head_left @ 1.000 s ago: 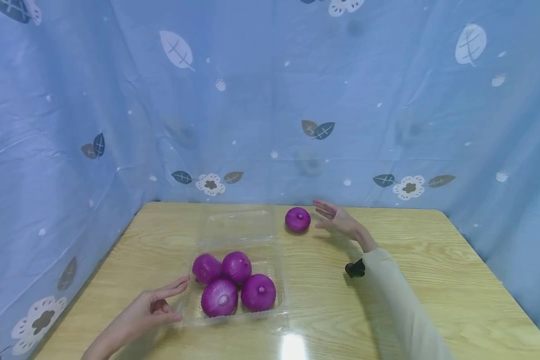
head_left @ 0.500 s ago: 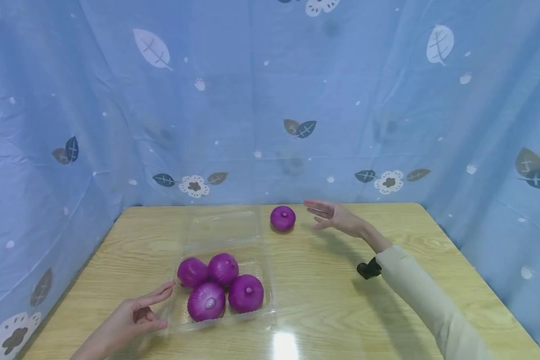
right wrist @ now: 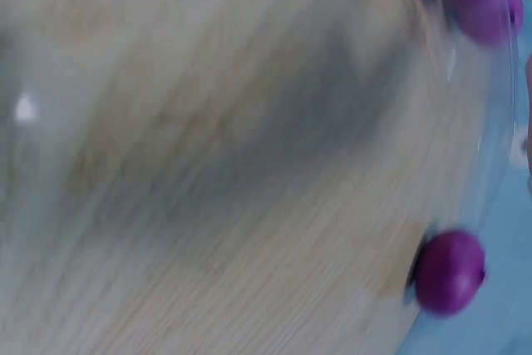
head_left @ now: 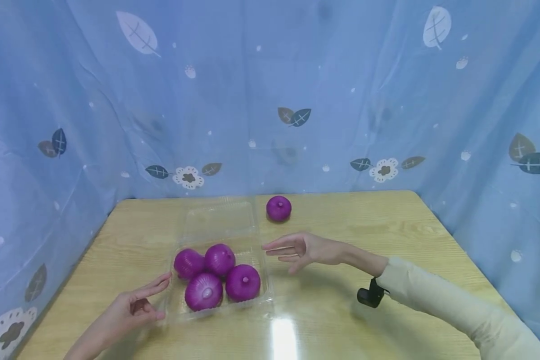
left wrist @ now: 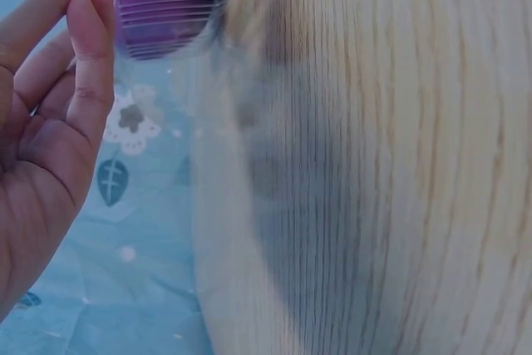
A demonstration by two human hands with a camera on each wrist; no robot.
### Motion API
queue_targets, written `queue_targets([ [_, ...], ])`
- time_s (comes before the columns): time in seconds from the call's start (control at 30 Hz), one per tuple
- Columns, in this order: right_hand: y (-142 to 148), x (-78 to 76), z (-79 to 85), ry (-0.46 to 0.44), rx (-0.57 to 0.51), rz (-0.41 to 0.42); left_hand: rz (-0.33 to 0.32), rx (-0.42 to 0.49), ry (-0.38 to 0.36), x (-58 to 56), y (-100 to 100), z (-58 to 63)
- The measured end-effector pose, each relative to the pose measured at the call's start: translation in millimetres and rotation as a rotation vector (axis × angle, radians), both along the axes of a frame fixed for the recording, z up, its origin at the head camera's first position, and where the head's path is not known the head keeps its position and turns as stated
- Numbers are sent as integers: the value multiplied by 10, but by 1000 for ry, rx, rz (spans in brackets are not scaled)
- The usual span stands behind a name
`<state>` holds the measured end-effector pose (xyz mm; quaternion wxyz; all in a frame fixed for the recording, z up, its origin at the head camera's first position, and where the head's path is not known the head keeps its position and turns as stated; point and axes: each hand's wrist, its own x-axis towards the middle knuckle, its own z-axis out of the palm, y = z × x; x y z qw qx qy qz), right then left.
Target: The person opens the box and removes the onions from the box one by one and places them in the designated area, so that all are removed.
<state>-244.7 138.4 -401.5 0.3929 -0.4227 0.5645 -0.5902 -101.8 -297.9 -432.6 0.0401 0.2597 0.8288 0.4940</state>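
Note:
A clear plastic box (head_left: 266,295), its hinged lid (head_left: 220,220) laid open behind it, holds several purple onions (head_left: 243,283). At the box's left side, my left hand (head_left: 130,307) holds its edge; the left wrist view shows fingertips (left wrist: 87,18) at the clear rim. My right hand (head_left: 312,249) hovers just right of the box, fingers extended toward it and nothing in them. One more purple onion (head_left: 279,208) lies on the table beyond the right hand, near the lid; it also shows in the right wrist view.
The wooden table (head_left: 364,225) carries everything. A blue curtain (head_left: 333,95) with leaf and flower prints surrounds its back and sides. A black wrist camera (head_left: 371,294) is on the right arm.
My right hand has moved from beside the lone onion toward me and left, to the box's right side. The left hand stays at the box. The head view has shifted slightly.

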Motion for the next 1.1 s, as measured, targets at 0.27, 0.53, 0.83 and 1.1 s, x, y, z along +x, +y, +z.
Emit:
queue_targets([
  [0.27, -246, 27, 183, 68, 39, 44, 30, -22, 20, -90, 13, 114],
  [0.53, -417, -78, 234, 162, 85, 50, 13, -3, 2, -159, 37, 183],
  [0.83, -731, -132, 187, 235, 187, 212, 8, -1, -23, -94, 7, 121],
  [1.1, -971, -96, 119, 278, 337, 339, -9, 19, -15, -28, 18, 41],
])
